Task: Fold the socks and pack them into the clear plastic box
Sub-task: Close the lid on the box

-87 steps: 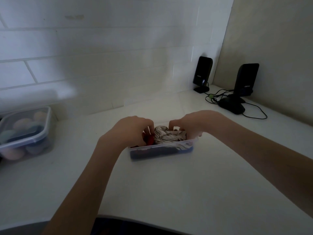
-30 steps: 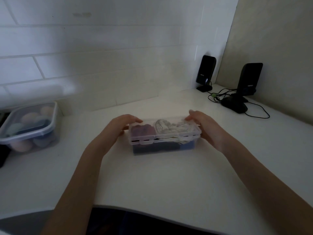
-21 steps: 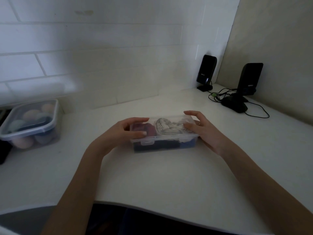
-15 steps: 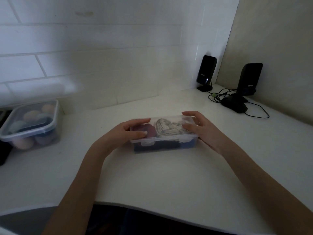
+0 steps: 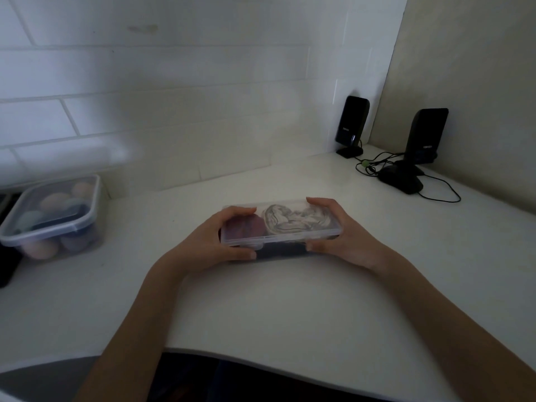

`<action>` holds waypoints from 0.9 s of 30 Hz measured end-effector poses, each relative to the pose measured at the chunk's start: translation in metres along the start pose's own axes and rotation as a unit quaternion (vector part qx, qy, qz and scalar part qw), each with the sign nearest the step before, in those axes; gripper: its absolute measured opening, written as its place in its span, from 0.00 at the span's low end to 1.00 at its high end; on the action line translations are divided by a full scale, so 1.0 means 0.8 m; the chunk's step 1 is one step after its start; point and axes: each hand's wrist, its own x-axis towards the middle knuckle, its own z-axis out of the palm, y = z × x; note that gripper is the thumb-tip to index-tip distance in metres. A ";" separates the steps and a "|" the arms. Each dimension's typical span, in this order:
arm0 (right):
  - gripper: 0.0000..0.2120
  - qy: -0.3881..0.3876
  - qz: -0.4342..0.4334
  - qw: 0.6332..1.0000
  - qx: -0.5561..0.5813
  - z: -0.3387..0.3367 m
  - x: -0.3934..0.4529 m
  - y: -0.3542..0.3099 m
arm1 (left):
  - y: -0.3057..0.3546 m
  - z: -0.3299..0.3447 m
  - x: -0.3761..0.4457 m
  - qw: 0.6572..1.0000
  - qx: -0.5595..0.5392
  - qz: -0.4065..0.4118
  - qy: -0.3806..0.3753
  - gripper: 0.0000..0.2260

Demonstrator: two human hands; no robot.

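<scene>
The clear plastic box (image 5: 278, 242) rests on the white desk (image 5: 290, 309) in the middle of the view with its lid down. Through the lid I see a dark red rolled sock (image 5: 246, 227) on the left and a pale patterned sock (image 5: 293, 220) on the right; dark fabric shows through the front wall. My left hand (image 5: 214, 242) clasps the box's left end, fingers over the back edge and thumb on the front. My right hand (image 5: 345, 236) clasps the right end the same way.
A second lidded clear container (image 5: 52, 219) with rolled socks stands at the left by the tiled wall. Two black speakers (image 5: 351, 126) (image 5: 425, 137), a black mouse (image 5: 401, 181) and cables (image 5: 374, 165) fill the back right corner. The desk's curved front edge is near me.
Earlier both hands pressed socks into the lidless box. The lid then went on, and my hands slid from its top to grip both ends, thumbs on the front wall.
</scene>
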 end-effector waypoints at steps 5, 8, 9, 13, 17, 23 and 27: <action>0.26 0.037 -0.015 0.998 -0.046 0.002 0.003 0.002 | 0.001 0.007 0.001 1.000 0.014 -0.005 0.025 0.32; 0.19 0.104 -0.024 0.990 -0.089 0.015 0.009 0.004 | -0.001 0.014 0.004 0.983 0.150 -0.047 0.098 0.30; 0.18 0.111 -0.025 0.988 -0.104 0.021 0.011 0.004 | 0.000 0.016 0.005 0.969 0.210 -0.050 0.119 0.28; 0.17 0.145 -0.035 0.968 -0.203 0.043 0.023 0.005 | 0.011 0.033 0.003 0.883 0.429 0.082 0.173 0.19; 0.17 0.165 -0.032 0.962 -0.217 0.071 0.051 0.001 | 0.012 0.046 0.008 0.837 0.521 0.068 0.155 0.23; 0.18 0.145 -0.073 0.971 -0.174 0.146 0.123 -0.022 | -0.027 -0.011 0.017 0.830 0.522 -0.057 0.186 0.24; 0.18 0.125 -0.086 0.975 -0.160 0.195 0.170 -0.035 | -0.057 -0.057 0.013 0.814 0.535 -0.097 0.202 0.27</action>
